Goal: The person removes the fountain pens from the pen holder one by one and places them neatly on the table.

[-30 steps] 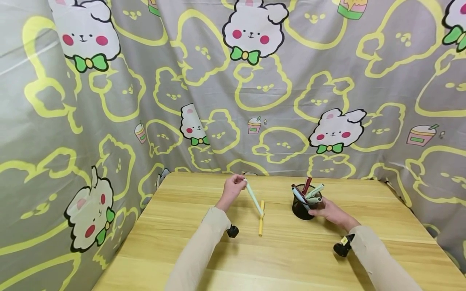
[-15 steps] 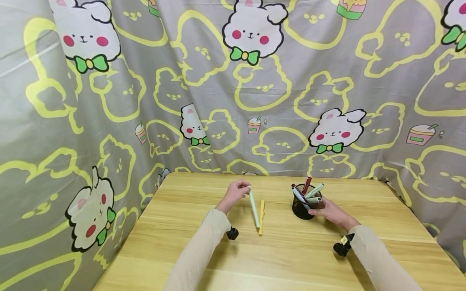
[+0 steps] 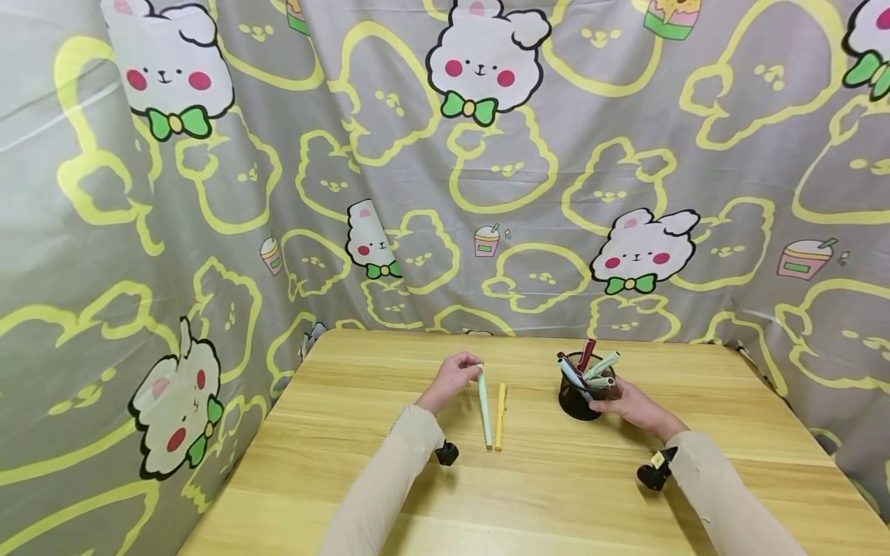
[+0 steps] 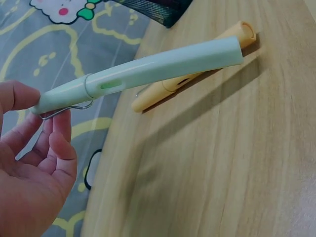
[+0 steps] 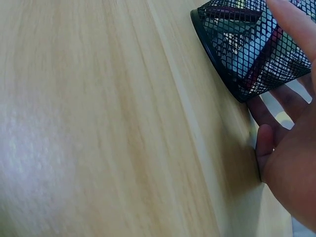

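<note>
Two pens lie side by side at the centre of the table point(image 3: 556, 494): the left hand point(image 3: 453, 378) pinches the green pen point(image 3: 484, 408) beside the yellow pen point(image 3: 499, 415), while the right hand point(image 3: 629, 405) cups the mesh cup point(image 3: 579, 395).

A light wooden table point(image 3: 556, 494) with long grain lines carries everything. Near its middle a yellow pen point(image 3: 500, 415) lies flat on the wood. Just beside it, at its 9 o'clock, is a pale green pen point(image 3: 484, 409), almost parallel to it. At 3 o'clock from both pens a black mesh pen cup point(image 3: 579, 398) stands upright on the table, with several pens inside.
</note>
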`<state>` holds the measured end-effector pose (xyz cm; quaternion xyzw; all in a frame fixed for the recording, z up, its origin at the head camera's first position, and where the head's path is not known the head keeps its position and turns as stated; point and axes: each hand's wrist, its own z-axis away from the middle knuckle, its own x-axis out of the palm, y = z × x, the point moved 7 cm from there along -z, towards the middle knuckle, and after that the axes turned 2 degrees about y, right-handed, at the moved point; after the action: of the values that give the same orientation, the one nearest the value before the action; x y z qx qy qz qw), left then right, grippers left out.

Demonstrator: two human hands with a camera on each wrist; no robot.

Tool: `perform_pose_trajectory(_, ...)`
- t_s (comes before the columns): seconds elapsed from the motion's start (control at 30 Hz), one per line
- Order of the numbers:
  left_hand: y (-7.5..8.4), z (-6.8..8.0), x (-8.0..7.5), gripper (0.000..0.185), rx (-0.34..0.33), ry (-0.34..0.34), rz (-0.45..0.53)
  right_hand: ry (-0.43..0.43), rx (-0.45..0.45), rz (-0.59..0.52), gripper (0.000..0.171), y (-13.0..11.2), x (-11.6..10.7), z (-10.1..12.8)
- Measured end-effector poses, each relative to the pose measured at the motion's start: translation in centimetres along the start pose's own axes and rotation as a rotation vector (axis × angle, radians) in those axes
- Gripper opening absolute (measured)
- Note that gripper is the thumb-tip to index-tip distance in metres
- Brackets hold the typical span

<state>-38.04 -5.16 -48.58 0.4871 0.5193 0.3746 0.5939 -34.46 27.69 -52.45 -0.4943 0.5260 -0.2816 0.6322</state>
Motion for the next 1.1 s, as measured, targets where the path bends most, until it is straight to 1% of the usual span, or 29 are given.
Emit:
perform_pose_trajectory(0.17,-0.1,0.1,0.3,0.028,-0.013,-0.011,-0.003,0.01,0.01,0.009,0.071,-0.1,-0.1,-0.1)
perform_pose_trajectory(0.47,-0.9,-0.1,0.9,0.028,-0.023,-0.006,0.004,0.022,0.016,0.01,0.069,0.1,-0.2,-0.2)
perform_pose_trajectory(0.8,-1.1,-0.2,1.7,0.028,-0.016,-0.013,-0.008,0.026,0.01,0.003,0.071,0.2,-0.2,0.0)
perform_pose_trajectory(0.97,-1.4,-0.4,2.1,0.027,-0.015,-0.012,-0.026,0.009,-0.009,0.003,0.069,0.3,-0.1,0.1)
perform_pose_trajectory(1.1,-1.3,-0.4,2.4,0.028,-0.009,-0.01,-0.029,0.004,-0.002,0.0,0.072,0.5,-0.1,0.0)
